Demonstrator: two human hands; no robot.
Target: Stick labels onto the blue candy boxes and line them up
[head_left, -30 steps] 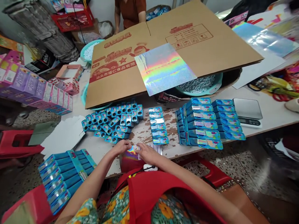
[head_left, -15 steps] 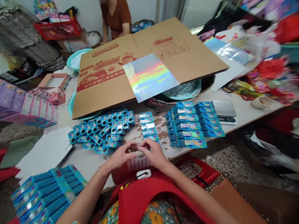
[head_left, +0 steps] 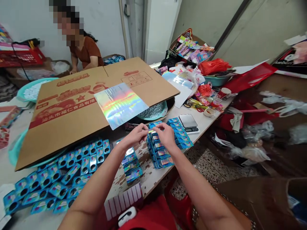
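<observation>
My left hand [head_left: 137, 134] and my right hand [head_left: 166, 135] meet fingertip to fingertip over the far end of a row of small blue boxes [head_left: 163, 152]. Both are closed in a pinch on a small thin strip [head_left: 151, 130], too small to make out fully. It lies just above, or against, the top of a box; I cannot tell which. A shorter row of blue boxes [head_left: 132, 166] stands below my left wrist. Close to my body lies a sheet with white label strips [head_left: 123, 200].
A large cardboard sheet [head_left: 79, 105] carries a shiny holographic sheet [head_left: 121, 103]. Many blue boxes with round holes [head_left: 57, 188] crowd the left. A digital scale [head_left: 188, 121] and a tape roll [head_left: 209, 112] sit at right. A co-worker [head_left: 85, 52] sits behind the table.
Both hands have moved forward and right, from above the label sheet to the far end of the box row. The camera view has swung right.
</observation>
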